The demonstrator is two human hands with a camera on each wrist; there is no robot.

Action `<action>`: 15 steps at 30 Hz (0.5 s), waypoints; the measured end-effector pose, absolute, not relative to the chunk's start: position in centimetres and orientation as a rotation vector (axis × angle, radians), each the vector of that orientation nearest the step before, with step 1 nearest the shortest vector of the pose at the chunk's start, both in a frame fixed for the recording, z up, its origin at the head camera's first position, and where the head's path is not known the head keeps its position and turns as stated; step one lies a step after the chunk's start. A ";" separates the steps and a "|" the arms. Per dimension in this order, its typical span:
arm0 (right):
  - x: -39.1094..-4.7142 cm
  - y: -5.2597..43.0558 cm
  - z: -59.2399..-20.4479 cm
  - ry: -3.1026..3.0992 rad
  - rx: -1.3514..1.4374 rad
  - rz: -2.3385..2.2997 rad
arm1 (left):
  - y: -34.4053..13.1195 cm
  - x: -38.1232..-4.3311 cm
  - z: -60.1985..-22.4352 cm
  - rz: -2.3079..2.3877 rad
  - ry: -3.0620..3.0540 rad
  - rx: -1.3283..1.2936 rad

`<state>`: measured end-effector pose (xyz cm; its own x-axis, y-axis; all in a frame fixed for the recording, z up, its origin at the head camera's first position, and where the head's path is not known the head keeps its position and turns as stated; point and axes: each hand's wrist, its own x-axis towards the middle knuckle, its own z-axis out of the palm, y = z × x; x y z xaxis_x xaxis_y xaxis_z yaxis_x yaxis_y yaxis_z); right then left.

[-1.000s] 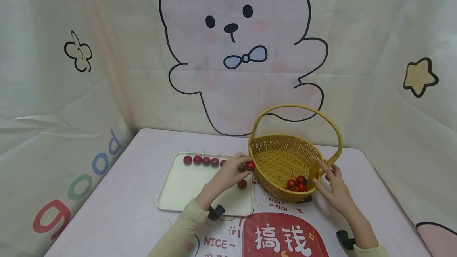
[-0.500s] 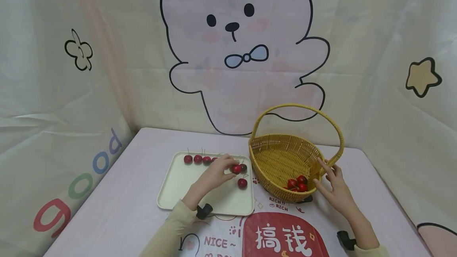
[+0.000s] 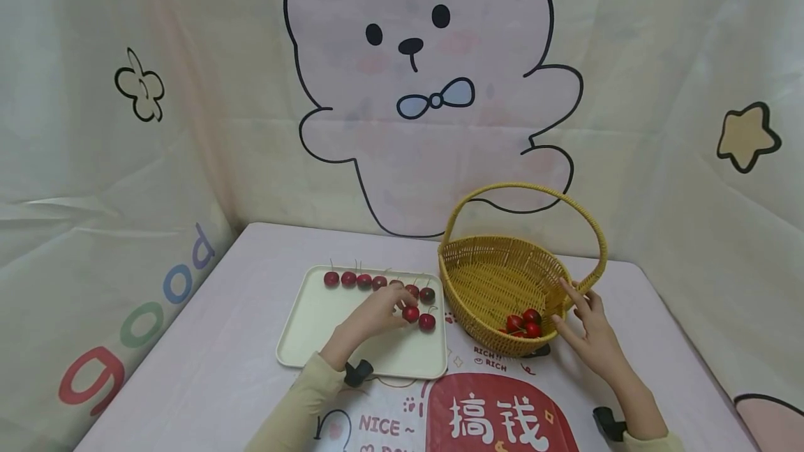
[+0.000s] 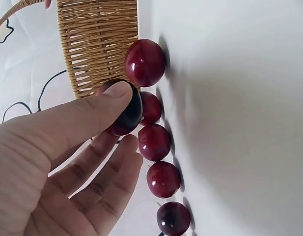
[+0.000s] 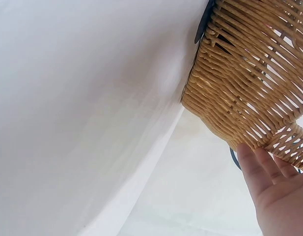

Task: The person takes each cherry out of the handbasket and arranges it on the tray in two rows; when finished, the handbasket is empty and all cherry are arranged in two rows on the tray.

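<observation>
My left hand (image 3: 375, 314) pinches a dark red cherry (image 4: 130, 117) between thumb and fingers, low over the cream tray (image 3: 339, 340). Just right of it in the head view a single cherry (image 3: 427, 322) lies on the tray. Along the tray's far edge runs a row of several cherries (image 3: 348, 279), some with stems upright. My right hand (image 3: 592, 337) touches the right side of the yellow wicker basket (image 3: 484, 264) with fairly straight fingers. In the right wrist view its fingertips (image 5: 245, 151) rest against the woven wall. Several red cherries (image 3: 530, 330) lie inside the basket, near its front right.
The basket's tall arched handle (image 3: 521, 185) rises behind the right hand. Left of the basket stands the tray, close to its wall. A red printed patch with white characters (image 3: 496, 410) covers the table front. A patterned curtain (image 3: 251, 89) hangs behind.
My left hand has come left from the basket side with a cherry, then down toward the front of the row, beside the single cherry. The right hand has stayed at the basket.
</observation>
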<state>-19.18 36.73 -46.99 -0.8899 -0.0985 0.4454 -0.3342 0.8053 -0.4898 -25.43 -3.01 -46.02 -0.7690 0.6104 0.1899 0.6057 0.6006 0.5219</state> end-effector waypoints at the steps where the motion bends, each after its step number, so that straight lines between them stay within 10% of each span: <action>1: -19.2 36.8 -47.0 -2.592 0.320 0.808 | -3.0 -25.4 -46.1 0.903 2.800 1.058; 15: -19.2 36.7 -46.8 -2.599 0.310 0.823 | -2.7 -25.1 -47.0 0.855 2.826 0.989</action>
